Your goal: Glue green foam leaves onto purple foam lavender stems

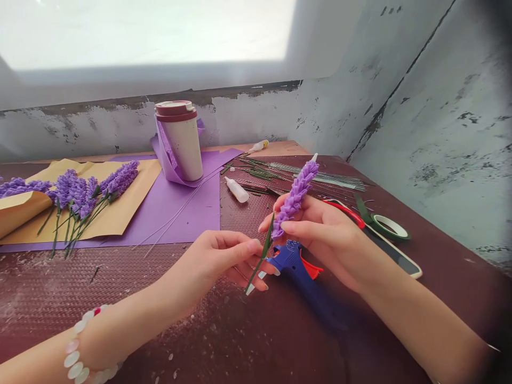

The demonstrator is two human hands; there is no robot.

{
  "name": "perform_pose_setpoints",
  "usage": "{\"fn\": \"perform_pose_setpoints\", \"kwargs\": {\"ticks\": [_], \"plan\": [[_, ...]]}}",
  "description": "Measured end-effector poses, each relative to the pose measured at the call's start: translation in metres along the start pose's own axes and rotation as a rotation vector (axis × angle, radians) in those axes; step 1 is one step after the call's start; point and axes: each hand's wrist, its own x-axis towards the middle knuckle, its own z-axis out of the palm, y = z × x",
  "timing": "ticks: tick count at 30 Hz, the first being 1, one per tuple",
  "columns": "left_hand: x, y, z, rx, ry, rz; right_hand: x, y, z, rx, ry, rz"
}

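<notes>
**Light, soft spike: hold it low**

In the head view, your right hand (316, 234) curls its fingers (298, 228) together around the base of the purple lavender spike (295, 194), which tilts upward just above them. Your left hand (214, 261) closes its fingers (252, 246) on the green leaf (264, 242) below. The spike looks light and soft, easily crushed, so grip beneath the bloom. A blue glue gun (294, 261) lies just under your fingers.

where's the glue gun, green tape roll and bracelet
glue gun (290, 261), head view, on its blue body
green tape roll (376, 224), head view, on its outer band
bracelet (72, 359), head view, on a white bead
</notes>
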Motion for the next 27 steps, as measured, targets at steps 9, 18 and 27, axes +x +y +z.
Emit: {"fn": "perform_pose_setpoints", "kwargs": {"ticks": [9,18,27], "plan": [[0.0049,0.0006,-0.0043,0.317,0.187,0.078,0.0067,0.0048,-0.0024,-0.045,0.176,-0.059],[0.0022,-0.0017,-0.0034,0.639,0.243,0.272,0.0037,0.007,0.0046,-0.091,0.02,0.031],[0.0032,0.0012,-0.0006,0.439,0.166,0.175,0.0037,0.0064,0.0061,-0.136,0.097,0.036]]}}
